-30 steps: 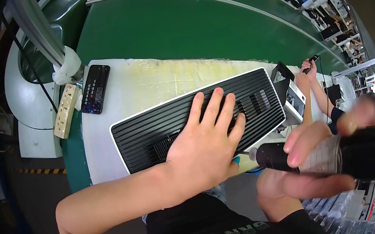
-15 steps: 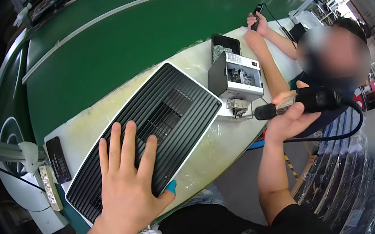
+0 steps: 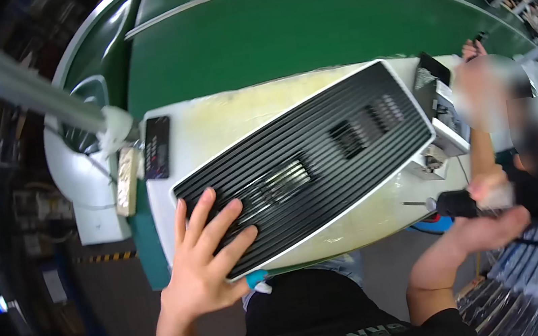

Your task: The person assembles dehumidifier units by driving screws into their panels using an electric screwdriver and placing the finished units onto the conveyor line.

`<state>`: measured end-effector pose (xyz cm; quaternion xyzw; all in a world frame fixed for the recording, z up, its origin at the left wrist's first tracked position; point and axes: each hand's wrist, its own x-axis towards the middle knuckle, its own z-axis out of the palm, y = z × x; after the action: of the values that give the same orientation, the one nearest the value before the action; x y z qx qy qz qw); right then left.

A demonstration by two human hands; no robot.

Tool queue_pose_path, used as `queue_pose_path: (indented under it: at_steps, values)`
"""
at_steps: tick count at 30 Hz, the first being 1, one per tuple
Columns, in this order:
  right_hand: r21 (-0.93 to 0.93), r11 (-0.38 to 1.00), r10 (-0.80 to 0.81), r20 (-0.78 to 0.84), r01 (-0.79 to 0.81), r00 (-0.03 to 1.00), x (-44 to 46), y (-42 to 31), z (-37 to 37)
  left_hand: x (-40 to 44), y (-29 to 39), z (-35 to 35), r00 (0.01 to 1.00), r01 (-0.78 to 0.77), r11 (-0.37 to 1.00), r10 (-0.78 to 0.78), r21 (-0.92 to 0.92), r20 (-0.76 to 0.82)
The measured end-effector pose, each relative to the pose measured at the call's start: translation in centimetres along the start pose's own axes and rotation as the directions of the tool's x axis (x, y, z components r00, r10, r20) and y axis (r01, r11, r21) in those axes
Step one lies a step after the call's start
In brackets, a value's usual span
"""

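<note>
A long black ribbed panel with a white rim (image 3: pixel 321 154) lies slanted on the pale work mat (image 3: pixel 234 111). My left hand (image 3: pixel 210 261) rests on its lower left end, fingers spread, with a teal wrap on the thumb. My right hand (image 3: pixel 487 221) is closed round a black power screwdriver (image 3: pixel 524 199), held to the right of the panel. Its thin bit points left, clear of the panel. Where the right fingers wrap the tool, the view is somewhat blurred.
A black remote (image 3: pixel 157 147) and a power strip (image 3: pixel 127 181) lie at the left, beside a metal post (image 3: pixel 41 89). A screw dispenser (image 3: pixel 447 127) and black tray (image 3: pixel 432 72) stand right. A co-worker's hand (image 3: pixel 473 49) holds a dark tool beyond.
The view has shifted and turned. My left hand has moved from the panel's middle to its lower left end. My right hand still holds the screwdriver, off to the right.
</note>
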<state>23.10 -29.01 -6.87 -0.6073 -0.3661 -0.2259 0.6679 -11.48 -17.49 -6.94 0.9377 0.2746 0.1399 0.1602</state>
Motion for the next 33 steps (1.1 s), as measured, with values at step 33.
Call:
queue_pose_path:
  at_steps: [33]
  values:
    - [0.794,0.594,-0.401,0.432,-0.13,0.808,-10.6,-22.0,13.2,-2.9,-4.8,7.9,0.724,-0.315,0.936,0.128,-0.159,-0.678]
